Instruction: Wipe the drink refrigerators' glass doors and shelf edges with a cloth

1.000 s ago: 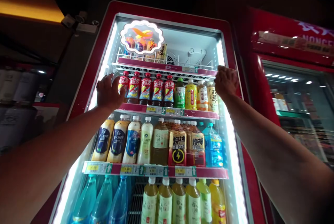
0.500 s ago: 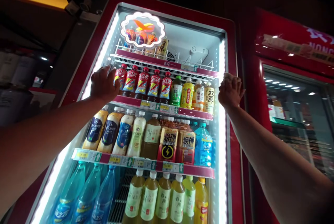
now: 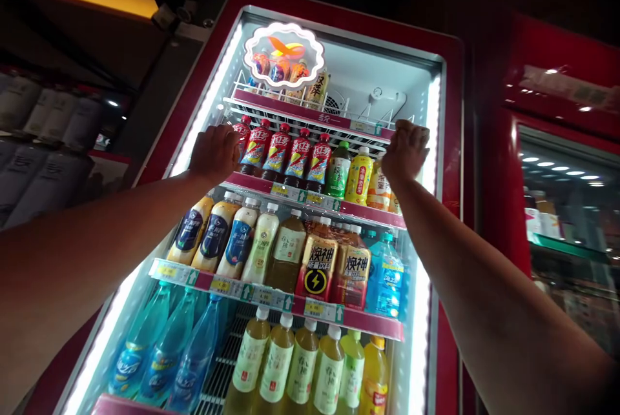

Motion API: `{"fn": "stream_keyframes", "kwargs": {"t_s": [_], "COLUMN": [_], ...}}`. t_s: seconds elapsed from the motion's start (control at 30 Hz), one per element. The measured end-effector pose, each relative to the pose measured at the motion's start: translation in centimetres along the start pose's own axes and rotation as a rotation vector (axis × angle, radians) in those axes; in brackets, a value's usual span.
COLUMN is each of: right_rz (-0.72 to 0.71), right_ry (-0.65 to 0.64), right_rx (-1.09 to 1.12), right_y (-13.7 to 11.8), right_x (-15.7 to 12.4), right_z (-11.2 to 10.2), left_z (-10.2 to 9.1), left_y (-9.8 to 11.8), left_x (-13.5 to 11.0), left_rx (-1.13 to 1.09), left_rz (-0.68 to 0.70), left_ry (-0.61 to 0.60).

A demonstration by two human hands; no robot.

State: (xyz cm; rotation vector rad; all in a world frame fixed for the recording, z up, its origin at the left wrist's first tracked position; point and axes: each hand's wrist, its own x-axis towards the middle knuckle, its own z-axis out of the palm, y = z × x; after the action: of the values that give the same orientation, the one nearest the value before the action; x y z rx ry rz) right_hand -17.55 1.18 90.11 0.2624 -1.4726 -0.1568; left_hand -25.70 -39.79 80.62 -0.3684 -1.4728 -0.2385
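In the head view a glass-fronted drinks fridge [image 3: 450, 157] with a red frame stands before me, lit inside. My left hand [image 3: 216, 153] is raised at its left side, fingers curled, overlapping the leftmost red-capped bottle [image 3: 241, 134]. My right hand [image 3: 405, 150] is raised on the right with bent fingers, covering part of an orange-labelled bottle [image 3: 378, 188]. Whatever either hand grips is hidden; a pale patch shows at the top of the right one. Whether the hands touch the glass I cannot tell. A glowing scalloped sign [image 3: 284, 55] sits at the upper left.
Inside, shelves carry rows of bottles, among them cream-coloured drinks [image 3: 216, 234], dark-gold energy drinks [image 3: 317, 266] and blue bottles [image 3: 194, 350]. Another red fridge [image 3: 562, 79] stands to the right. White containers [image 3: 48, 111] are stacked at the far left.
My right hand has moved left from the fridge's right edge to in front of the bottles. My left hand has shifted slightly right, its fingers more curled. The view has shifted a little.
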Motion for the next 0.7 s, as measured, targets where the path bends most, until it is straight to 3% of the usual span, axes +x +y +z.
{"fn": "stream_keyframes", "kwargs": {"t_s": [0.07,0.1,0.2,0.23,0.27,0.3,0.4,0.43,0.47,0.6,0.67,0.7], "right_rz": [-0.025,-0.121,-0.614,-0.676,-0.645,-0.497,0.14,0.275,0.284,-0.465,-0.666,-0.664], "right_ry": [-0.005,-0.04,-0.328,-0.383,-0.391,-0.33,-0.075,-0.049,-0.067,-0.249,-0.347,-0.376], "right_rx": [0.031,0.092,0.23,0.233,0.219,0.192,0.073,0.048,0.058,0.265,0.3,0.287], "right_y": [-3.4,-5.4,-9.4,-9.5,-9.2,-8.7,-8.1,-9.0,-10.4,-17.2,-18.1,-17.6], "right_x": [-0.5,-1.0,-1.9,-1.6,-0.9,0.1,2.8,3.0,2.8,-0.3,-0.4,0.2], "right_z": [1.2,1.7,2.0,1.8,1.6,1.3,1.5,1.9,2.5,4.4,4.5,4.3], "left_z": [-0.2,-0.4,-1.4,-1.8,-2.2,-2.6,-3.2,-3.3,-3.3,-3.4,-3.5,-3.5], "left_y": [0.2,0.3,0.5,0.6,0.7,0.8,1.1,1.1,1.0,0.3,-0.3,-0.6], "left_x": [-0.1,-0.3,-0.9,-1.1,-1.3,-1.5,-2.1,-2.3,-2.6,-4.4,-5.3,-5.8], "left_rx": [0.021,0.034,0.083,0.109,0.124,0.136,0.175,0.176,0.175,0.177,0.183,0.188], "left_rz": [-0.014,-0.017,0.008,0.03,0.052,0.057,0.03,0.029,0.031,0.033,0.02,0.01], "left_ry": [-0.023,-0.037,-0.103,-0.134,-0.161,-0.175,-0.216,-0.218,-0.217,-0.215,-0.215,-0.213]}}
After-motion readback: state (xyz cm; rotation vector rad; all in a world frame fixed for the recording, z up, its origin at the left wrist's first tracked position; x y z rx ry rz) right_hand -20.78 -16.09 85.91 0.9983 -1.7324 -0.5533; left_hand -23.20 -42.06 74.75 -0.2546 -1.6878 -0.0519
